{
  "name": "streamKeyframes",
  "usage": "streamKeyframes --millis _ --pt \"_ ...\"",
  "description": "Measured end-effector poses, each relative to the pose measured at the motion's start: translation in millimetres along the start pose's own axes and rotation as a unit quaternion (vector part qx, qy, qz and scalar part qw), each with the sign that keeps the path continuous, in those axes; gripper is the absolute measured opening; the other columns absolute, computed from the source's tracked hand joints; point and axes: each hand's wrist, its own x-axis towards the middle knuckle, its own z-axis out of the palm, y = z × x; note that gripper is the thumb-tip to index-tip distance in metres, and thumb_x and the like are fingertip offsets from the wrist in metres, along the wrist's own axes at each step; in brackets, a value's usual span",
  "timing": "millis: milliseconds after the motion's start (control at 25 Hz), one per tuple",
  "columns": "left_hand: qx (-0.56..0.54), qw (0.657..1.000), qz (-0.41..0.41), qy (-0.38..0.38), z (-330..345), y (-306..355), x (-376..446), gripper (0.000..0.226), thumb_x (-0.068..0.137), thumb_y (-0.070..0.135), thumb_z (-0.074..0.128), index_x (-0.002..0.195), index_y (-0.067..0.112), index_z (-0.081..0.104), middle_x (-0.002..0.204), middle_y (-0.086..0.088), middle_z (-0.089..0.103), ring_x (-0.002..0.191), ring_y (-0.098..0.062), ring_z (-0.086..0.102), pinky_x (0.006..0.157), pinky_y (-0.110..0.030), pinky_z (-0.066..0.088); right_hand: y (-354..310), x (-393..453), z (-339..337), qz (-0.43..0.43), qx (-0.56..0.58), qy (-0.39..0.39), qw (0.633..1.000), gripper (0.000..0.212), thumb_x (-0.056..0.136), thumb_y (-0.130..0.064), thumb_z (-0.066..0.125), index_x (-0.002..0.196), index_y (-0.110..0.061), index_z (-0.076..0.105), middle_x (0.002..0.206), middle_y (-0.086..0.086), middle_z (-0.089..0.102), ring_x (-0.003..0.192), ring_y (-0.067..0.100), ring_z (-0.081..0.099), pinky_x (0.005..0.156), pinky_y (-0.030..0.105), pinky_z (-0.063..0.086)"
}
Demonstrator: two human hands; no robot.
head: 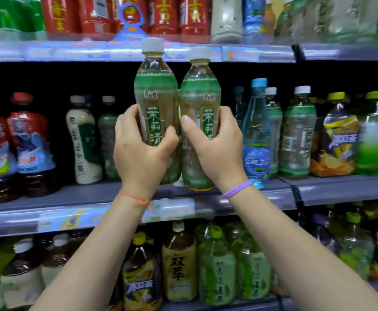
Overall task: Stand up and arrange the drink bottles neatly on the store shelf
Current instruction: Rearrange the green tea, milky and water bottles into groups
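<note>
Head view: one frame, facing the shelf.
Left hand [138, 151]: fingers and thumb wrapped round the left tea bottle [155, 104], upright.
Right hand [217, 149]: wrapped round the right tea bottle [198, 102], upright, touching the left one.
Bottles' place: both held side by side in front of the middle shelf [262, 194], bases just above its front edge, in the gap between a cream bottle [83, 140] and a blue bottle [256, 135].
Writing: green labels read 茉莉清; lower brown bottle [179, 263] reads 双萃.
Wrists: orange string on left, purple band [237, 189] on right.
Around: red-label bottles [29, 140] at left, green tea and yellow iced tea [338, 135] at right.
Blur: price tags unreadable.
</note>
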Motion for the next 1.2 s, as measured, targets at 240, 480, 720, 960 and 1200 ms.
streamKeyframes --millis 240,480,720,960,1200 --pt "-0.063 0.997 -0.008 -0.052 71 63 -43 0.059 0.074 0.044 0.06 0.116 0.002 0.062 0.106 -0.008 0.064 0.102 -0.019 0.056 0.088 -0.02 0.042 41 19 -100 -0.023 -0.049 0.02 0.998 0.027 0.083 -0.044 0.072 0.086 -0.026 0.052 0.087 -0.005 0.058 0.078 0.003 0.054 0.065 0.012 0.036" --pt "-0.049 0.995 -0.013 -0.083 110 92 -56 0.058 0.072 0.046 0.061 0.118 0.01 0.06 0.108 0.001 0.059 0.1 -0.014 0.055 0.085 -0.026 0.045 73 42 -147 0.085 -0.02 -0.065 0.994 0.026 0.086 -0.047 0.069 0.095 -0.037 0.047 0.097 -0.022 0.052 0.097 -0.002 0.053 0.075 0.004 0.037" --pt "-0.02 0.996 -0.065 -0.051 99 70 -55 0.055 0.071 0.049 0.059 0.112 0.012 0.061 0.103 -0.001 0.061 0.095 -0.02 0.058 0.085 -0.04 0.05 88 38 -132 0.134 0.058 -0.138 0.98 0.054 0.09 -0.045 0.067 0.133 -0.027 0.039 0.111 -0.031 0.045 0.101 -0.024 0.044 0.087 0.003 0.03" --pt "0.013 0.996 -0.08 -0.03 86 55 -50 0.057 0.07 0.052 0.057 0.112 0.013 0.061 0.105 0.002 0.058 0.098 -0.016 0.055 0.08 -0.023 0.044 75 37 -96 0.165 0.136 -0.19 0.958 0.041 0.091 -0.042 0.066 0.121 -0.035 0.039 0.093 -0.037 0.041 0.08 -0.02 0.046 0.087 0.016 0.038" --pt "0.001 0.996 -0.078 -0.044 109 68 -49 0.045 0.073 0.05 0.06 0.108 0.021 0.057 0.101 0.006 0.058 0.094 -0.012 0.055 0.078 -0.019 0.041 85 41 -117 0.061 0.071 0.011 0.996 0.035 0.086 -0.045 0.07 0.108 -0.023 0.053 0.096 -0.016 0.064 0.089 -0.002 0.061 0.077 0.014 0.046"
